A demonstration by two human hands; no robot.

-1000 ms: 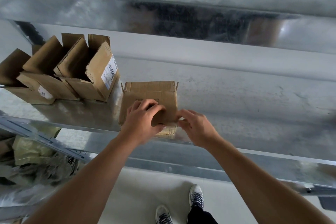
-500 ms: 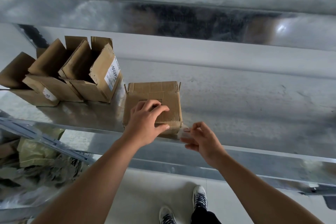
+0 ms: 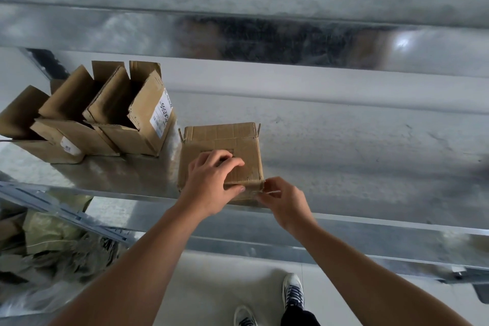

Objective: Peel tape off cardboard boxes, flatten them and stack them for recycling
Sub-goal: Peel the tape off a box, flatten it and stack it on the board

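**Metal shelf** (image 3: 370,156): galvanised and shiny, it carries every carton listed here. The face looks slick, so a carton probably gets little grip on it. Any pull on tape will likely need a counter-hold.

**Opened cartons** (image 3: 105,119): three in a row at the shelf's left end, flaps up, well apart from both hands. None is flattened yet. The right-most bears a white label (image 3: 161,116).

**Closed carton** (image 3: 225,140): the item being worked. It sits at the shelf's front edge, near the opened cartons on their right, with its top flaps shut.

**Left hand** (image 3: 211,185): on top of the closed carton. The fingers are bent and spread on the top panel, and the thumb lies along the near top edge, so the hand clamps the carton down. Advice: keep the weight here, close to the tape line, so the carton neither slides off the front edge nor lifts with the pull.

**Right hand** (image 3: 285,201): at the carton's near right corner. Thumb and forefinger are pressed together on the loose tape end.

**Tape** (image 3: 251,186): a pale strip along the near top edge, lifted at the right corner and apparently stuck elsewhere.
- Pull low and back along the strip, toward the left, at a steady pace. This should bring it off in one piece rather than snapping it or tearing the paper.
- Re-pinch close to the carton as more length comes free.
- The left thumb lies in the strip's path and will probably have to shift.
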